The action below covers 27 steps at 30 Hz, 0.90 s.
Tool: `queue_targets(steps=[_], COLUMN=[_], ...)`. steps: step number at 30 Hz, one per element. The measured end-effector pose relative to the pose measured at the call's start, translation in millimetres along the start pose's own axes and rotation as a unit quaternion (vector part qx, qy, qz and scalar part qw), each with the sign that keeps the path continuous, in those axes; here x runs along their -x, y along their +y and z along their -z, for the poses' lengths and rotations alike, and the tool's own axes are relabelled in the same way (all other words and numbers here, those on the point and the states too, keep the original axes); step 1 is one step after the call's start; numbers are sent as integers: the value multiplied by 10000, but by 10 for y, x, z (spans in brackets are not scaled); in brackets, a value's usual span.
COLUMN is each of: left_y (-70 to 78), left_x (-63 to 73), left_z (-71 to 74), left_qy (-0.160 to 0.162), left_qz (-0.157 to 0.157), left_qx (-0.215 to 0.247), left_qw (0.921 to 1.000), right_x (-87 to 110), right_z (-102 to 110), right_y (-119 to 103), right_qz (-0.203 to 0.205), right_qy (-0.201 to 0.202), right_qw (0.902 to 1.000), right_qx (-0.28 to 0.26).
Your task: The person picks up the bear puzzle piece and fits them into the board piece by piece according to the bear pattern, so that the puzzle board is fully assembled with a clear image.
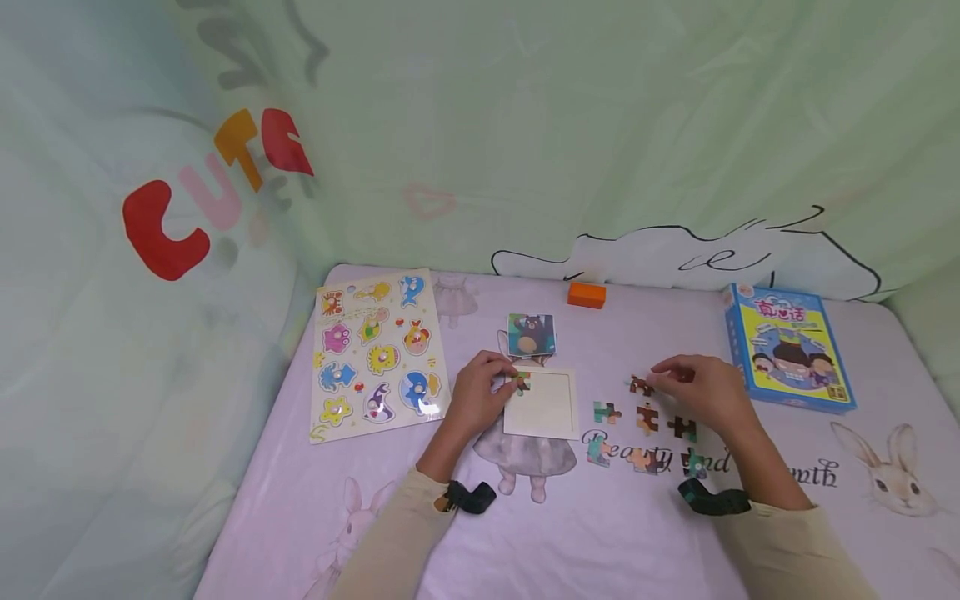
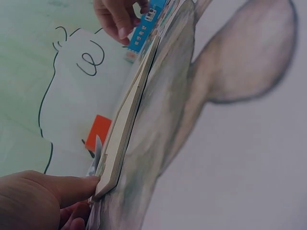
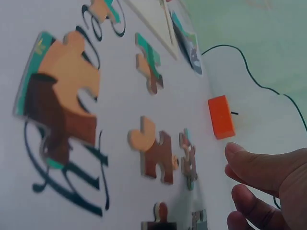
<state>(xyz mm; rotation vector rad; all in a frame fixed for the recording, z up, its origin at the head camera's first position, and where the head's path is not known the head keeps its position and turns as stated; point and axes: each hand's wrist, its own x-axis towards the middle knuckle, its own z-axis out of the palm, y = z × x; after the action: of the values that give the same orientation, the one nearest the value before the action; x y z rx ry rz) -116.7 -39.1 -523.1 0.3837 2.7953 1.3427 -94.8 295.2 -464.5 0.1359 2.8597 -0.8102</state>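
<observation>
Box (image 1: 797, 354) R of pcs (image 1: 647, 420); orange blk (image 1: 587, 295) beyond.

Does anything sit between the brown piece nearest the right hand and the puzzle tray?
Nothing visible: only tablecloth shows between that brown piece and the tray. A green-brown piece lies to the near side; the left hand is at the tray's opposite edge.

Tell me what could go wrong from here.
The left hand touches the puzzle tray right by the corner piece, so a slip might dislodge that piece. The right hand is beside closely spaced loose pieces and could knock neighbours if it picks one up.
</observation>
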Motion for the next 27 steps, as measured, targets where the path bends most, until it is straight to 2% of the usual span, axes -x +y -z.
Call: queue_targets(steps=[6,27], left_y=[-10,18], left_x=[-3,12], left_z=[-7,15], left_qy=[1,15], left_qz=[-2,-7], left_qx=[4,35], left_qw=[10000,10000], right_x=[8,-34], right_z=[-13,-117], right_y=[48,70], right_qz=[-68,-145], right_qy=[-216,-217], right_qw=[9997,9995], right_qx=[69,186])
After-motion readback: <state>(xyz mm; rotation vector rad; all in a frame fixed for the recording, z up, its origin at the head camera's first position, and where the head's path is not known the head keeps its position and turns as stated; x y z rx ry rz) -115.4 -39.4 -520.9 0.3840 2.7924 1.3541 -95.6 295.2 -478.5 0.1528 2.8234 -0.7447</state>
